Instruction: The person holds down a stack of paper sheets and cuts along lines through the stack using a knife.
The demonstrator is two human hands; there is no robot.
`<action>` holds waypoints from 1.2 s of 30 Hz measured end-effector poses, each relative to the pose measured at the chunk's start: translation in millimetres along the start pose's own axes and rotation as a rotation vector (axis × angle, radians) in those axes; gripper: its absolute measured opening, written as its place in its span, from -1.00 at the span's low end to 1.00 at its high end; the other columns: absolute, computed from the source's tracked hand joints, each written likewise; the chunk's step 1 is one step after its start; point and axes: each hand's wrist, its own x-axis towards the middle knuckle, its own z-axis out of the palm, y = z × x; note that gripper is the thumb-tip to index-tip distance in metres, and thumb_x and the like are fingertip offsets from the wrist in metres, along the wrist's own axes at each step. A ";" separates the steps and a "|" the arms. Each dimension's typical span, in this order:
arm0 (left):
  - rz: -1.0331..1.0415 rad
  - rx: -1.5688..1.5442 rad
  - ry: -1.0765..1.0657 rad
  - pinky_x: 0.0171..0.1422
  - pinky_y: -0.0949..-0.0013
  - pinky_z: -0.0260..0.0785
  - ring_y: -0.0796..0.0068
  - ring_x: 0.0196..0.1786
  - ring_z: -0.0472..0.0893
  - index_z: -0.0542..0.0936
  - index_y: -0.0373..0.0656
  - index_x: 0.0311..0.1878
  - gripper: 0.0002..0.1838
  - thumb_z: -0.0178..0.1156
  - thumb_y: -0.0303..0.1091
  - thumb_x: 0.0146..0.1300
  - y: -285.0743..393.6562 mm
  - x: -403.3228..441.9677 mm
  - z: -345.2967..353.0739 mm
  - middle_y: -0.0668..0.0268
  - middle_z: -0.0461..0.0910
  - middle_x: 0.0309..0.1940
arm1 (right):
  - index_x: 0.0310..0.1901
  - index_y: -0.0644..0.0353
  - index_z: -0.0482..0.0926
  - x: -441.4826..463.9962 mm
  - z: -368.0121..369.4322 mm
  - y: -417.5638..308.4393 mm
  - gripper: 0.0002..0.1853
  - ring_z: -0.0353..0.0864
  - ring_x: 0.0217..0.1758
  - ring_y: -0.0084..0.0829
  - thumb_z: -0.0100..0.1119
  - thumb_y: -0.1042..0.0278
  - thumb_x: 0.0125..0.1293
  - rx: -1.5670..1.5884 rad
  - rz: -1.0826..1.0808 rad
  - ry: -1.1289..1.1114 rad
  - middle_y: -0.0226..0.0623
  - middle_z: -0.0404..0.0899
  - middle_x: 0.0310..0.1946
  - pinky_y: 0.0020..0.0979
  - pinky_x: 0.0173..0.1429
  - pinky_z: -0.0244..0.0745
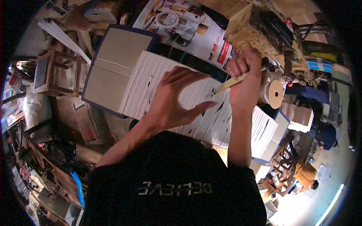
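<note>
Dark shirt (169, 180) up close; beyond it the left hand (175, 100) spreads, fingers open and curved, over white ridged strips (136, 88). Right hand (245, 77) grips a pale-handled tool (229, 84), possibly a brush, angled towards them, near the spool (269, 94).

**Printed sheet and strip-covered boards share the bench**

A dark green band of the bench (188, 59) shows between a glossy printed sheet (203, 49) and a long row of white strips (141, 83). The strips lie across grey boards (117, 45) edged in dark blue, whose ends extend past the row. A tape roll (176, 22) lies flat on the sheet.
</note>
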 end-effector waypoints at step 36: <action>0.109 0.436 -0.639 0.69 -0.17 -0.33 0.06 0.63 -0.03 0.29 0.28 0.52 -0.16 0.25 0.31 0.21 -46.7 -46.5 9.6 0.09 0.04 0.57 | -0.30 0.19 0.63 8.3 -48.1 -0.5 -0.69 0.30 -0.61 -0.59 0.43 0.09 0.30 -0.522 -0.258 -0.009 -0.55 0.41 -0.59 -0.57 -0.50 0.21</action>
